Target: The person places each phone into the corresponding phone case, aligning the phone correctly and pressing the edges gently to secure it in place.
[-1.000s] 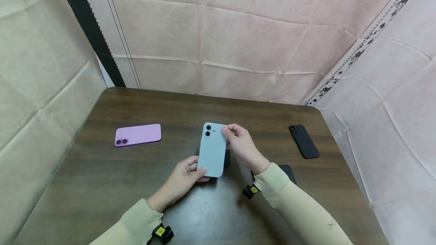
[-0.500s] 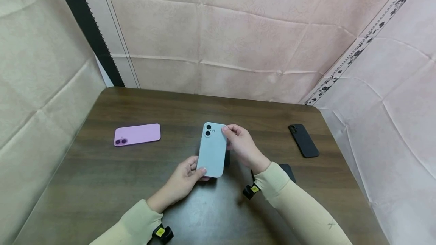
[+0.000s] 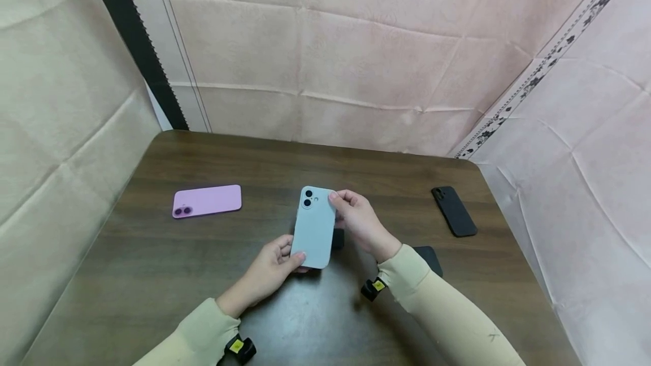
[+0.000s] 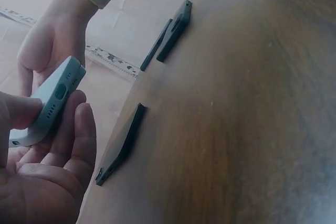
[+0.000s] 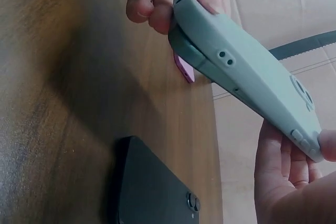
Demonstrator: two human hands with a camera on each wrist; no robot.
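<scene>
Both hands hold a phone in a light blue case [image 3: 313,229] above the table, its back with two camera lenses facing up. My left hand [image 3: 268,269] pinches the lower left corner, thumb on top and fingers beneath. My right hand [image 3: 363,222] grips the upper right corner, thumb on the back. In the right wrist view, the case [image 5: 247,72] is seen from the side, and the phone's darker edge [image 5: 197,53] stands out from under it along one end. The left wrist view shows the bottom end with its port opening [image 4: 62,92].
A purple phone [image 3: 207,201] lies at the left of the wooden table [image 3: 254,162]. At the right lies a black phone or case [image 3: 454,211]. One dark flat piece [image 3: 429,258] lies by the right sleeve, another [image 3: 338,239] partly behind the held phone. Cloth walls surround the table.
The held phone has shifted slightly left and toward the person, along with both hands. Each hand keeps its hold, and the things on the table stay where they were.
</scene>
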